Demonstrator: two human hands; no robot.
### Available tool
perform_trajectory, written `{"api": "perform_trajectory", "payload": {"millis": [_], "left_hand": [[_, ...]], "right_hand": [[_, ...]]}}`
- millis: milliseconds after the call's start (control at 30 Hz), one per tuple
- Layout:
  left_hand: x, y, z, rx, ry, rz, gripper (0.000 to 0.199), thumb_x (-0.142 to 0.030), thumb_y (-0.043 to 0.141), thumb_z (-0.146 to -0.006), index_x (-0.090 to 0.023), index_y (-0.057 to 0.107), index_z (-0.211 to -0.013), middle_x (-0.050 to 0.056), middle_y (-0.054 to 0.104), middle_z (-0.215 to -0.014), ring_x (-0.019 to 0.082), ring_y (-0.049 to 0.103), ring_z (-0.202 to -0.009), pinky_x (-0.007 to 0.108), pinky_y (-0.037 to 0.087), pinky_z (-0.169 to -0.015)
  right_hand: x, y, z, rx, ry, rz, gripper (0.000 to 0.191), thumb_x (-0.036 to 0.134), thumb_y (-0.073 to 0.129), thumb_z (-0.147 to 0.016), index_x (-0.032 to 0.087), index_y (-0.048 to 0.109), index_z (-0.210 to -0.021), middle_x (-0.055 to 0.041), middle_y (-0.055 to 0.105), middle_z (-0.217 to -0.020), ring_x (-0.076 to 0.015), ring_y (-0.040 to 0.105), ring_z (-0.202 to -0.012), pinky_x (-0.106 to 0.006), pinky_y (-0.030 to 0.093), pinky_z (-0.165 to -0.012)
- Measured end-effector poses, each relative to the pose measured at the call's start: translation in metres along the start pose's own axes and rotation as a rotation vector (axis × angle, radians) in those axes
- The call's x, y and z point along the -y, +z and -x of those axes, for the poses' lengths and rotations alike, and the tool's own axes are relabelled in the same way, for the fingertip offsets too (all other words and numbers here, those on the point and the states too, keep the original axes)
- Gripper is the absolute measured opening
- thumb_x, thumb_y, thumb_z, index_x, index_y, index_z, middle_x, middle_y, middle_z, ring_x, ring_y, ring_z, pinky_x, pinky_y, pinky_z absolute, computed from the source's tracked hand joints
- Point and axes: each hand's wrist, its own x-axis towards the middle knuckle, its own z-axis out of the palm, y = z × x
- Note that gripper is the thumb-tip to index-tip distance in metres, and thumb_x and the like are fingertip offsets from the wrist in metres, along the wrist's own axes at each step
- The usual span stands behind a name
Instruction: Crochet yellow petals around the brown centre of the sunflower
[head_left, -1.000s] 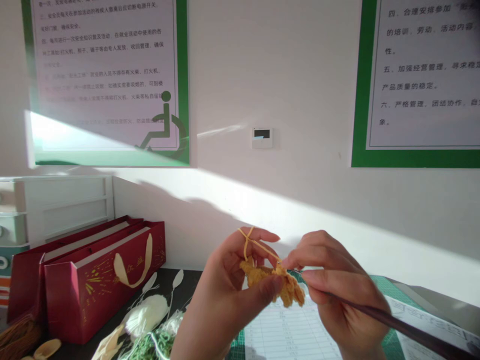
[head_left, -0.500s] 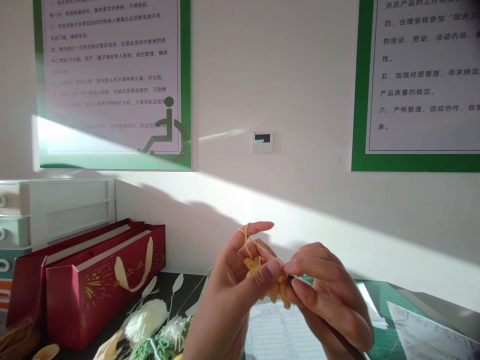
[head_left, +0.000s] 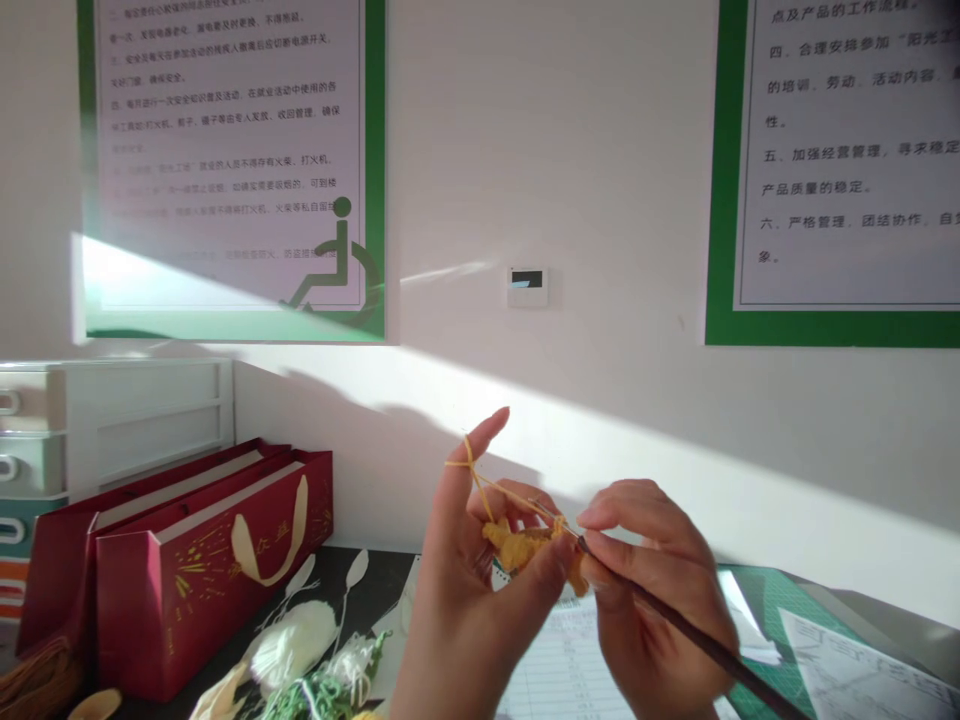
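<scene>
My left hand [head_left: 469,590] pinches a small yellow crochet piece [head_left: 521,548] between thumb and fingers. Its index finger points upward, with yellow yarn [head_left: 474,478] looped around it. The yarn runs taut down to the piece. My right hand [head_left: 652,590] grips a crochet hook with a dark wooden handle [head_left: 697,633]. The hook's tip sits at the edge of the crochet piece, partly hidden by the fingers.
A cream yarn ball [head_left: 292,642] and green yarn [head_left: 322,697] lie on the dark table at lower left, beside red gift bags [head_left: 210,570] and a white drawer unit [head_left: 112,430]. A printed sheet [head_left: 562,665] lies on a green cutting mat [head_left: 780,600].
My left index finger has risen and straightened, lifting the yarn higher. The hook handle now slants to the lower right, and the crochet piece shows less below my fingers.
</scene>
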Motion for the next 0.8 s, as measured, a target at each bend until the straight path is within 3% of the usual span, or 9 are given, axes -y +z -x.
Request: {"api": "perform_trajectory", "payload": {"millis": [67, 167, 367, 467, 567, 700, 800], "left_hand": [[0.000, -0.003, -0.001, 0.018, -0.008, 0.000, 0.090, -0.015, 0.086, -0.080, -0.036, 0.041, -0.155, -0.002, 0.071, -0.084, 0.014, 0.065, -0.071, 0.023, 0.058, -0.067], [0.001, -0.007, -0.004, 0.028, -0.004, -0.024, 0.079, -0.014, 0.086, -0.079, -0.030, 0.052, -0.148, -0.001, 0.069, -0.083, 0.015, 0.066, -0.073, 0.026, 0.060, -0.069], [-0.003, -0.013, -0.006, 0.081, -0.068, -0.005, 0.058, -0.014, 0.091, -0.073, -0.026, 0.070, -0.125, -0.001, 0.070, -0.080, 0.013, 0.062, -0.071, 0.024, 0.055, -0.066], [-0.005, -0.013, -0.008, 0.097, -0.099, 0.041, 0.049, -0.012, 0.090, -0.071, -0.024, 0.076, -0.116, -0.001, 0.070, -0.077, 0.012, 0.058, -0.068, 0.022, 0.050, -0.062], [-0.005, -0.013, -0.010, 0.103, -0.113, 0.069, 0.045, -0.012, 0.092, -0.069, -0.024, 0.078, -0.111, 0.000, 0.070, -0.077, 0.013, 0.059, -0.068, 0.022, 0.050, -0.062], [-0.004, -0.013, -0.011, 0.079, -0.102, 0.048, 0.041, -0.016, 0.093, -0.070, -0.023, 0.080, -0.108, 0.001, 0.070, -0.079, 0.014, 0.061, -0.071, 0.023, 0.051, -0.064], [-0.002, -0.012, -0.011, 0.051, -0.103, 0.047, 0.043, -0.016, 0.094, -0.069, -0.023, 0.081, -0.109, 0.001, 0.069, -0.077, 0.013, 0.062, -0.071, 0.023, 0.051, -0.066]], "right_hand": [[0.001, 0.000, -0.001, -0.070, 0.081, -0.044, 0.025, 0.001, 0.059, -0.091, 0.017, 0.068, -0.108, -0.0048, 0.068, -0.092, -0.0206, 0.065, -0.085, -0.040, 0.055, -0.069], [0.006, 0.001, -0.001, -0.135, 0.256, -0.178, 0.019, 0.006, 0.056, -0.095, 0.018, 0.066, -0.104, -0.0012, 0.063, -0.078, -0.0175, 0.061, -0.075, -0.035, 0.050, -0.064], [0.009, 0.003, -0.001, -0.210, 0.697, -0.384, 0.013, 0.023, 0.057, -0.103, 0.023, 0.065, -0.093, 0.0016, 0.062, -0.079, -0.0105, 0.056, -0.065, -0.026, 0.045, -0.059], [0.006, 0.002, -0.004, -0.219, 0.848, -0.473, 0.016, 0.030, 0.061, -0.102, 0.023, 0.065, -0.087, 0.0026, 0.061, -0.076, -0.0098, 0.055, -0.062, -0.025, 0.043, -0.057], [0.004, 0.004, -0.008, -0.197, 0.942, -0.597, 0.022, 0.036, 0.065, -0.098, 0.022, 0.061, -0.081, 0.0031, 0.057, -0.070, -0.0103, 0.053, -0.060, -0.024, 0.042, -0.055], [0.003, 0.008, -0.009, -0.040, 1.062, -0.806, 0.033, 0.041, 0.069, -0.095, 0.022, 0.051, -0.076, 0.0031, 0.057, -0.069, -0.0101, 0.051, -0.060, -0.024, 0.045, -0.057], [0.001, 0.007, -0.007, 0.031, 0.883, -0.701, 0.021, 0.033, 0.066, -0.097, 0.024, 0.053, -0.082, 0.0032, 0.058, -0.072, -0.0114, 0.054, -0.064, -0.025, 0.046, -0.058]]}}
